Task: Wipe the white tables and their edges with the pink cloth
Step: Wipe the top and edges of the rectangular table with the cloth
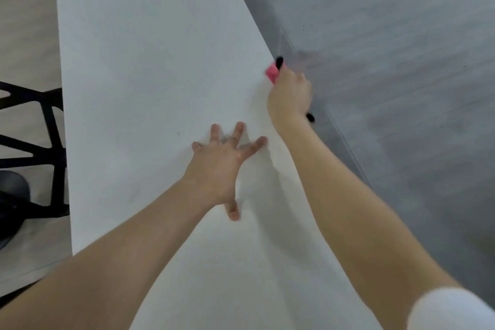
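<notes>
A long white table (150, 67) fills the middle of the view. My left hand (222, 163) lies flat on the tabletop with its fingers spread. My right hand (290, 95) is at the table's right edge, its fingers curled round the pink cloth (272, 72). Only a small corner of the cloth shows above my knuckles, pressed against the edge. The rest of the cloth is hidden by my hand and the table's side.
Grey floor (401, 61) lies to the right of the table. A black chair frame (40, 136) stands close to the table's left edge, over a light floor (24, 21). A dark rounded object (12, 190) sits at the far left.
</notes>
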Tool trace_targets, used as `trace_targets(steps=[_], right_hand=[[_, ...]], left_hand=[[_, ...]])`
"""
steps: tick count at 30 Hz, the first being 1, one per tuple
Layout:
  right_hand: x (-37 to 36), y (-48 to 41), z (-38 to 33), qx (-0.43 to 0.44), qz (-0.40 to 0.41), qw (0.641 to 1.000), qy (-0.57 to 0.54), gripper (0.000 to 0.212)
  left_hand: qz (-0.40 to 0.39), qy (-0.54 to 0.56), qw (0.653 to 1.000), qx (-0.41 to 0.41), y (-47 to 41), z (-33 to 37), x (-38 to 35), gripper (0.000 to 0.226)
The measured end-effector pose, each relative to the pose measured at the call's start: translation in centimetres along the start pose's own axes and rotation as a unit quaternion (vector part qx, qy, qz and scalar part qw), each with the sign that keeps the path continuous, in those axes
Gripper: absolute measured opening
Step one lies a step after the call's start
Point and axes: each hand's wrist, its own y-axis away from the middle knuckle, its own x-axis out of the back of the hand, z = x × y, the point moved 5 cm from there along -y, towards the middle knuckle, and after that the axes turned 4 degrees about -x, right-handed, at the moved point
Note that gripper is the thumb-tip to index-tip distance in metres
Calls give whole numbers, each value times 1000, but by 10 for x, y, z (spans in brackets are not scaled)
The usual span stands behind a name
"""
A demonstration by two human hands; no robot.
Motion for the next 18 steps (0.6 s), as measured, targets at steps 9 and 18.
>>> trace_targets(steps=[9,18], right_hand=[[-22,-21,-2,14,-27,999,-14,67],[57,187,154,-58,-58,997,16,67]], left_hand=[[12,-12,1000,-3,-3,-3,-4,175],[-13,-1,1000,9,0,-1,0,176]])
